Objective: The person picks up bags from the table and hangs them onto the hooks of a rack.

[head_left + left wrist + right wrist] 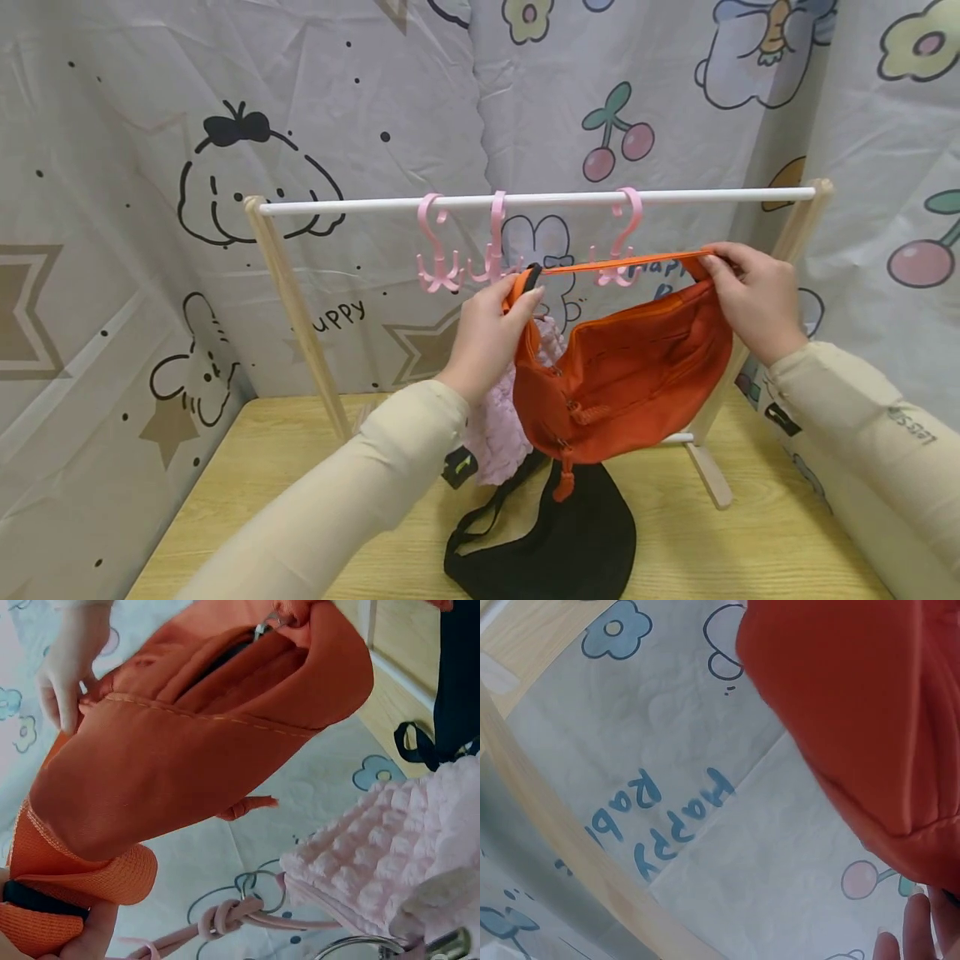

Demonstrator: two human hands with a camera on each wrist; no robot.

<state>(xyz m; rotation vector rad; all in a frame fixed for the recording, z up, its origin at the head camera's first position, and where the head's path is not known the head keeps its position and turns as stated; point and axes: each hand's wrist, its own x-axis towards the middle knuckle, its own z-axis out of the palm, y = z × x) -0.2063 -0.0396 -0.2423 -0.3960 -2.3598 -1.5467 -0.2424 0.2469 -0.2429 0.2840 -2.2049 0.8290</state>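
An orange bag (pixel 637 375) with zippers and knotted pulls is held up in front of the rack by both hands. My left hand (pixel 487 333) pinches its strap near a black buckle piece at the left end. At the upper right corner my right hand (pixel 757 296) grips the strap end. The left wrist view shows the bag (pixel 172 765) hanging between the hands, its webbing strap folded in the left fingers. Behind it a pink puffy quilted bag (pixel 498 433) hangs, partly hidden. A black bag (pixel 577 542) lies on the table below.
A white rod (pixel 360 205) on wooden posts carries pink hooks, the left hook (pixel 438 250), the middle hook (pixel 495 242) and the right hook (pixel 624 242). The rack stands on a wood-grain table (pixel 247 483). A printed curtain (pixel 405 108) closes off the back and sides.
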